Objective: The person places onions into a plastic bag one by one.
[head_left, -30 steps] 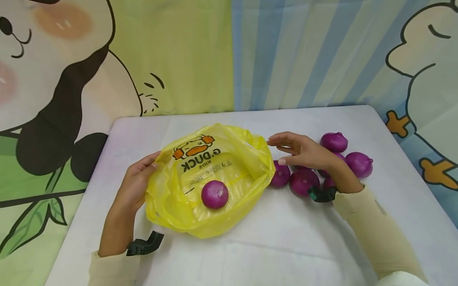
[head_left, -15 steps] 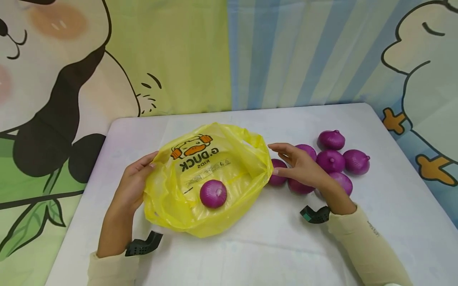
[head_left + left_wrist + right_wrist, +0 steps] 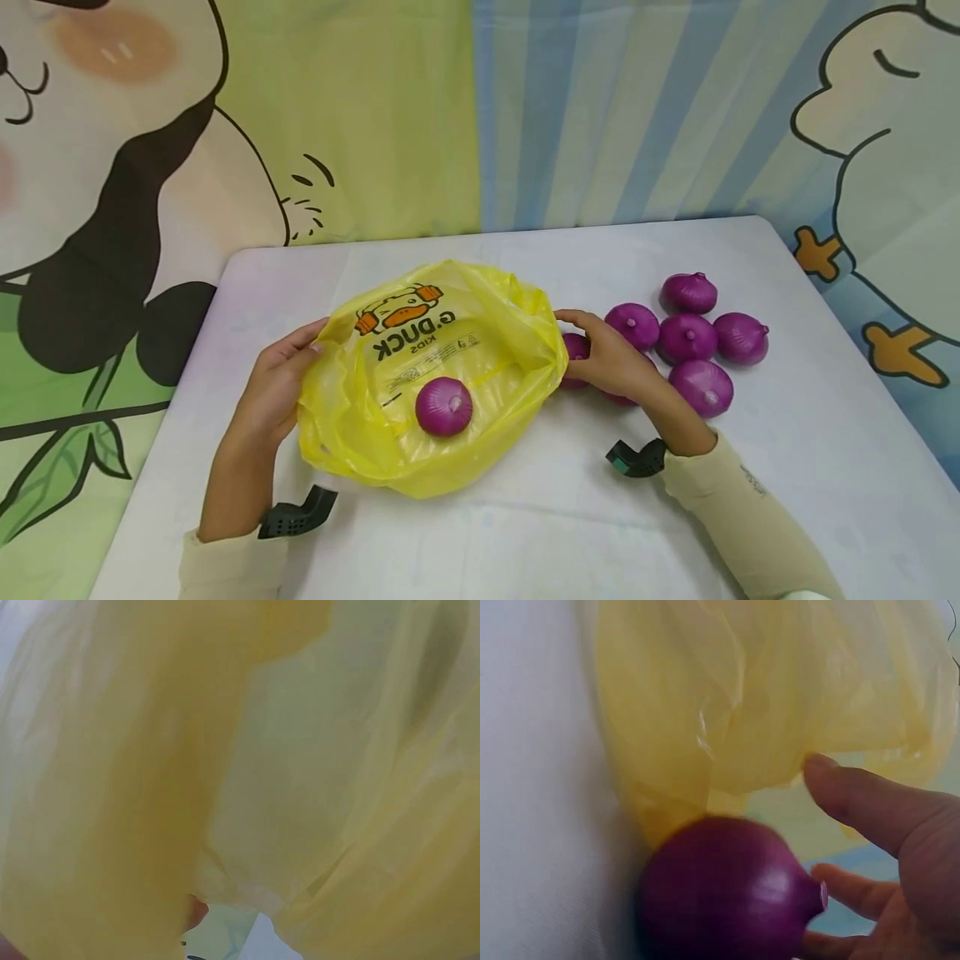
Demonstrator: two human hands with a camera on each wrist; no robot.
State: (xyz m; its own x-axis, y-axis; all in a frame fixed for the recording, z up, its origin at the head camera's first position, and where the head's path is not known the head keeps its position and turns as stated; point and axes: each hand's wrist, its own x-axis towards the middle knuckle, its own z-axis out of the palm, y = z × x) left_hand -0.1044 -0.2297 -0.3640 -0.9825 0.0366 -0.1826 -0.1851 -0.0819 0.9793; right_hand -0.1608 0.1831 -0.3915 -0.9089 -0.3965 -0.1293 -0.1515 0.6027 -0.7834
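A yellow plastic bag with a printed duck lies on the table with its mouth spread, and one purple onion rests inside. My left hand pinches the bag's left rim between thumb and fingers. Beside the right rim, my right hand reaches over a purple onion, partly hidden by the fingers. Another onion under that hand is mostly covered. In the right wrist view, thumb and fingers stand apart near an onion close to the bag. The left wrist view is nearly filled by yellow plastic.
Several more onions sit in a cluster right of my right hand. The white table ends at a cartoon-printed backdrop. Each wrist carries a black camera mount.
My right hand has moved down and slightly left, from above the onions to beside the onion nearest the bag. Onions it covered now show. My left hand keeps its hold on the bag.
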